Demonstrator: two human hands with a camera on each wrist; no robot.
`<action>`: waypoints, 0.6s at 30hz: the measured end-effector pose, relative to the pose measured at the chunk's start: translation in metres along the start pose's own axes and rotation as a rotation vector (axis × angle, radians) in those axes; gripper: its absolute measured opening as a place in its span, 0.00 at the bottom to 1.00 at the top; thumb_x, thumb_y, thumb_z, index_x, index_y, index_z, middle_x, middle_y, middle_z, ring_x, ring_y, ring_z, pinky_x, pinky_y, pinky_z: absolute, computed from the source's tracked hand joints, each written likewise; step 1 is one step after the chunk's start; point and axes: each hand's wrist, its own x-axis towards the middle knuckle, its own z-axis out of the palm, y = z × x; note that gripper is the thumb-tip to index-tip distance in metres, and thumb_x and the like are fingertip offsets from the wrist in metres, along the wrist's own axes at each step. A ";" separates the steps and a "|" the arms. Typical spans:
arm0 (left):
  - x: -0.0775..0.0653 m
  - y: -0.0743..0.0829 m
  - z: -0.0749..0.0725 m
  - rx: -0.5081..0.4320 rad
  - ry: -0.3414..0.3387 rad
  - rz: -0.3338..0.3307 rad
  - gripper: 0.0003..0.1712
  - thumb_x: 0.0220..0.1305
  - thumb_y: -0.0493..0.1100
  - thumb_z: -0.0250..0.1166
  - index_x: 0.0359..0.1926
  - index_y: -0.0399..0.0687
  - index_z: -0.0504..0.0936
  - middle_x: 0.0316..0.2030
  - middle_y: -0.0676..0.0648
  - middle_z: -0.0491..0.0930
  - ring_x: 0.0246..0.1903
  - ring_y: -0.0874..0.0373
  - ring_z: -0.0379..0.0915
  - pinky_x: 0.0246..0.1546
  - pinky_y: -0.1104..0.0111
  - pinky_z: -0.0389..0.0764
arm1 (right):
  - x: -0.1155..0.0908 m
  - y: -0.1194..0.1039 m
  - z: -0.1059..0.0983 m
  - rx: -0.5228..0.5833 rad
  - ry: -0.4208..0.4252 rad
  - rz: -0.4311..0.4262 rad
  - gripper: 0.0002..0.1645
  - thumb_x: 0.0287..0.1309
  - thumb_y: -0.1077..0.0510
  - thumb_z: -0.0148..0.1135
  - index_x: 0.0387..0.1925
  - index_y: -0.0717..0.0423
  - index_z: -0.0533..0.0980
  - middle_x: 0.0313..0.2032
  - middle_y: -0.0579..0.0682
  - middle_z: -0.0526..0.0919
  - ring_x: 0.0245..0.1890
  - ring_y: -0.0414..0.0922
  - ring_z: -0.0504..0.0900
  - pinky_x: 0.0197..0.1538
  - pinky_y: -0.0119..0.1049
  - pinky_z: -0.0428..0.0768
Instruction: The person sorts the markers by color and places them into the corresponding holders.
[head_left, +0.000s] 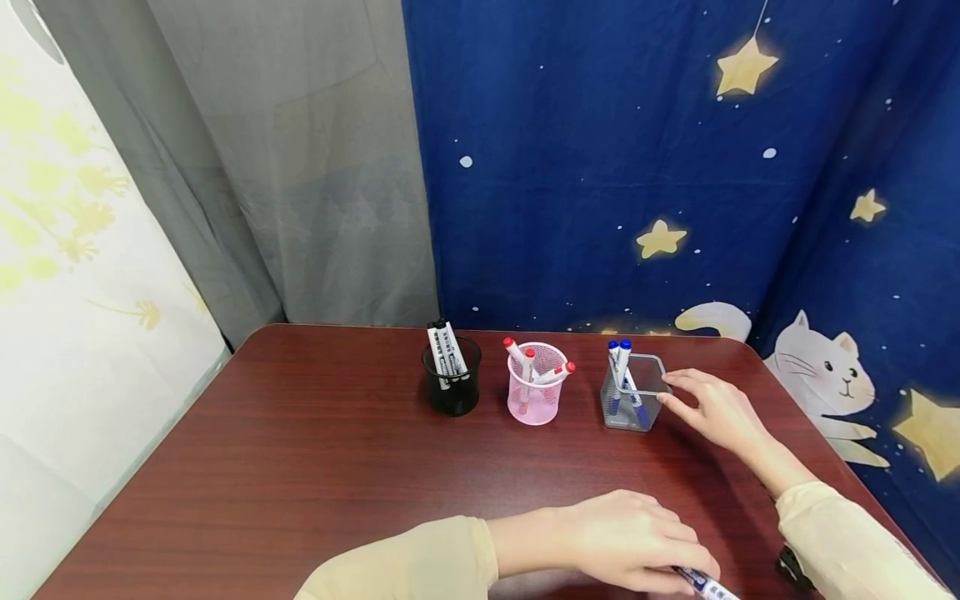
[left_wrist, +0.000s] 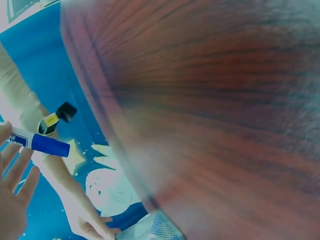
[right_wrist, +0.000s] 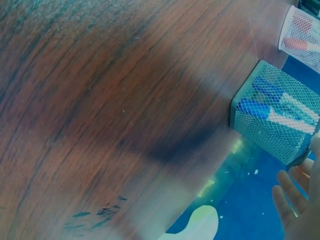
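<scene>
My left hand (head_left: 637, 542) pinches a white marker (head_left: 708, 586) low over the front of the table. In the left wrist view the marker's blue cap (left_wrist: 50, 145) points away from the fingers. Farther back, my right hand (head_left: 716, 412) holds the right rim of a grey square mesh pen holder (head_left: 626, 418) between thumb and fingers. Its other fingers are spread in the right wrist view. The holder stands upright, with blue-capped markers (head_left: 623, 360) leaning at its left side.
To the left of the grey holder stands a pink mesh cup (head_left: 534, 410) with red-capped markers. Beside that is a black mesh cup (head_left: 453, 405) with black-capped markers. All sit near the back edge of the brown table (head_left: 315, 467). Curtains (head_left: 570, 208) hang behind.
</scene>
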 end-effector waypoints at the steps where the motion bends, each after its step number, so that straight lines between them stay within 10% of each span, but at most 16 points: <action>1: 0.000 -0.001 -0.002 -0.031 0.006 -0.011 0.17 0.62 0.55 0.52 0.50 0.60 0.73 0.38 0.66 0.73 0.39 0.76 0.67 0.40 0.84 0.61 | 0.000 0.000 0.000 0.001 0.000 0.000 0.19 0.46 0.53 0.65 0.39 0.60 0.78 0.38 0.54 0.79 0.39 0.52 0.77 0.36 0.50 0.73; 18: -0.001 -0.011 -0.027 -0.382 0.187 -0.134 0.16 0.54 0.47 0.63 0.45 0.50 0.77 0.35 0.61 0.74 0.33 0.78 0.63 0.37 0.89 0.59 | -0.001 0.001 0.002 0.007 0.013 0.005 0.19 0.45 0.53 0.66 0.39 0.59 0.79 0.38 0.54 0.79 0.39 0.51 0.77 0.36 0.49 0.73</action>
